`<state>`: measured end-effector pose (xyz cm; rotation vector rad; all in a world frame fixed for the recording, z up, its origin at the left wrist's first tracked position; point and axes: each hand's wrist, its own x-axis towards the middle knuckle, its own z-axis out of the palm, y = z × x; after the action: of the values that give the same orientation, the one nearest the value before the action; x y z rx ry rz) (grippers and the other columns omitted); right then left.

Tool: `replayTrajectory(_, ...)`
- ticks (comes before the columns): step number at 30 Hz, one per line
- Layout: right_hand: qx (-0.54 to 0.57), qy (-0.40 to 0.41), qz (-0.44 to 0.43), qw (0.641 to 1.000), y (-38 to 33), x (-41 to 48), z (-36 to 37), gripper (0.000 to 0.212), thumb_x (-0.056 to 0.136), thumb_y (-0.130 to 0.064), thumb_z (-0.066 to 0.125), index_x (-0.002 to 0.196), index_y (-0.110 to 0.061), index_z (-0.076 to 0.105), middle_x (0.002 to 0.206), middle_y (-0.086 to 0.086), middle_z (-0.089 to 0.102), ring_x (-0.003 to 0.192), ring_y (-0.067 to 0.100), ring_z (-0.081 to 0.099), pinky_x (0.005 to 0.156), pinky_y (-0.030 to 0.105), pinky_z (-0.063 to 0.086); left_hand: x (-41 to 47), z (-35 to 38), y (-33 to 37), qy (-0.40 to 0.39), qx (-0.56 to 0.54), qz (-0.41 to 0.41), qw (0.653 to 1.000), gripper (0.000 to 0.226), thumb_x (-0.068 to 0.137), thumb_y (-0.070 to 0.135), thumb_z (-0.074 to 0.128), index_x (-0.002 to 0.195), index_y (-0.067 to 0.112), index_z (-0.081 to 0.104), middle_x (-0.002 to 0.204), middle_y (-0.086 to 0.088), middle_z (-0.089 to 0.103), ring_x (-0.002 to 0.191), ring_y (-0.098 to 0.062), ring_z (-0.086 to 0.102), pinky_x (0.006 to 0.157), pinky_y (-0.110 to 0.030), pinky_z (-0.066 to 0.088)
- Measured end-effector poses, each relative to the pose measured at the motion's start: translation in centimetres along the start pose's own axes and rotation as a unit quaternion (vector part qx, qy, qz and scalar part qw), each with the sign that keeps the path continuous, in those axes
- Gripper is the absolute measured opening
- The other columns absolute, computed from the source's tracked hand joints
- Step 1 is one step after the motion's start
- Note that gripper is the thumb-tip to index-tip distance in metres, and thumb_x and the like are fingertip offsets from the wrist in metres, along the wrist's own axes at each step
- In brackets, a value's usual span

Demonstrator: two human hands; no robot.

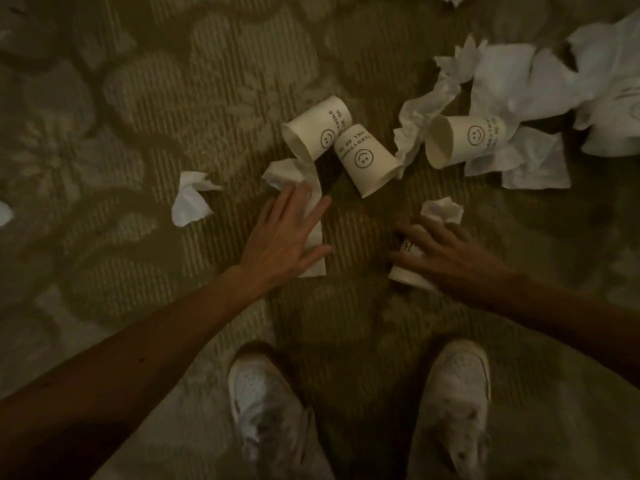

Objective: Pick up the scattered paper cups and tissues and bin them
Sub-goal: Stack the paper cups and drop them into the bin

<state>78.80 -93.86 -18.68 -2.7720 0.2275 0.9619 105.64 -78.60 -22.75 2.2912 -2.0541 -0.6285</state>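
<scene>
The left hand [282, 237] is resting flat, fingers straight, on a tissue strip [311, 268]; the right hand [446, 258] is curling its fingers round a tipped cup [405, 275] on the carpet [166, 105]. Squeezing too hard risks crushing the cup, and the unpinched strip may be slipping away

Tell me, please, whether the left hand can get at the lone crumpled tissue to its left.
Probably yes: the left hand is open, holds nothing, and only bare carpet lies between it and the crumpled tissue.
</scene>
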Motion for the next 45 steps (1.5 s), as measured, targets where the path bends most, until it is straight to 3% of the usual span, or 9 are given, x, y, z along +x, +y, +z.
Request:
replayTrajectory(6,0.210,0.163,0.044,0.963,1.4,2.6,0.1,0.085,0.070,-0.038,0.082,0.144,-0.029,0.040,0.143,0.004,0.044,0.133,0.028,0.034,0.104,0.051,0.036,2.0,3.3,-2.0,0.202,0.043,0.121,0.971,0.026,0.099,0.020,0.055,0.106,-0.001,0.069,0.109,-0.023,0.066,0.106,-0.040,0.062,0.094,-0.051,0.051)
replayTrajectory(13,0.556,0.268,0.142,0.774,0.8,1.9,-0.6,0.077,0.064,-0.040,0.084,0.128,-0.041,0.043,0.117,-0.022,0.055,0.108,-0.010,0.053,0.085,0.015,0.047,2.3,-1.3,0.5,0.223,-0.087,0.055,0.969,0.018,0.097,0.013,0.055,0.098,-0.001,0.067,0.088,-0.016,0.069,0.071,-0.032,0.066,0.059,-0.037,0.052)
replayTrajectory(18,0.463,0.315,0.184,0.808,1.6,0.6,0.9,0.077,0.062,-0.056,0.081,0.129,-0.041,0.046,0.126,-0.020,0.056,0.120,0.003,0.050,0.096,0.034,0.045,4.9,-4.6,3.2,0.246,-0.099,0.068,0.962,0.040,0.099,0.042,0.053,0.107,0.005,0.064,0.099,-0.011,0.062,0.072,-0.024,0.060,0.053,-0.037,0.051)
replayTrajectory(20,0.375,0.297,0.241,0.844,2.1,0.3,1.6,0.084,0.064,-0.061,0.079,0.135,-0.031,0.046,0.137,-0.003,0.052,0.131,0.022,0.042,0.107,0.052,0.036,7.0,-5.7,3.9,0.176,-0.077,0.076,0.978,0.060,0.091,0.056,0.060,0.134,0.016,0.050,0.124,-0.013,0.052,0.087,-0.025,0.063,0.060,-0.034,0.054)
replayTrajectory(25,0.425,0.289,0.246,0.822,1.9,0.0,1.5,0.077,0.063,-0.054,0.082,0.129,-0.027,0.051,0.128,-0.001,0.057,0.119,0.019,0.051,0.100,0.043,0.044,11.3,-6.2,4.9,-0.010,0.141,0.090,0.986,0.116,0.069,0.061,0.079,0.154,0.040,0.003,0.160,-0.008,0.019,0.114,-0.037,0.058,0.065,-0.037,0.044)
replayTrajectory(30,0.472,0.290,0.248,0.795,1.4,1.2,2.2,0.073,0.063,-0.042,0.085,0.124,-0.029,0.048,0.120,-0.005,0.058,0.112,0.018,0.054,0.093,0.042,0.051,12.2,-5.7,4.8,-0.043,0.204,0.105,0.972,0.119,0.067,0.042,0.088,0.153,0.035,0.006,0.158,-0.008,0.023,0.110,-0.038,0.060,0.063,-0.037,0.036)
replayTrajectory(34,0.565,0.291,0.242,0.733,1.5,1.4,1.1,0.072,0.068,-0.044,0.082,0.128,-0.025,0.048,0.113,-0.011,0.060,0.101,0.004,0.059,0.076,0.015,0.048,11.6,-6.6,4.6,-0.001,0.206,0.125,0.971,0.077,0.080,0.047,0.075,0.142,0.028,0.034,0.140,-0.008,0.048,0.097,-0.031,0.064,0.062,-0.036,0.040)
replayTrajectory(40,0.718,0.266,0.175,0.619,0.7,2.6,-2.1,0.035,0.083,-0.027,0.073,0.115,-0.023,0.059,0.109,-0.001,0.069,0.093,0.008,0.069,0.068,0.021,0.056,8.9,-4.9,4.4,-0.078,-0.105,0.026,0.991,0.070,0.065,0.071,0.071,0.118,0.029,0.054,0.110,0.010,0.064,0.093,-0.012,0.061,0.072,-0.031,0.047)
replayTrajectory(45,0.802,0.241,0.147,0.526,1.1,1.6,-7.7,0.021,0.094,-0.025,0.056,0.113,-0.017,0.058,0.104,0.008,0.069,0.080,0.017,0.070,0.063,0.033,0.056,6.9,-7.2,3.5,-0.103,-0.411,-0.078,0.902,0.061,0.061,0.063,0.081,0.112,0.036,0.060,0.103,0.015,0.067,0.091,0.000,0.065,0.072,-0.019,0.051)
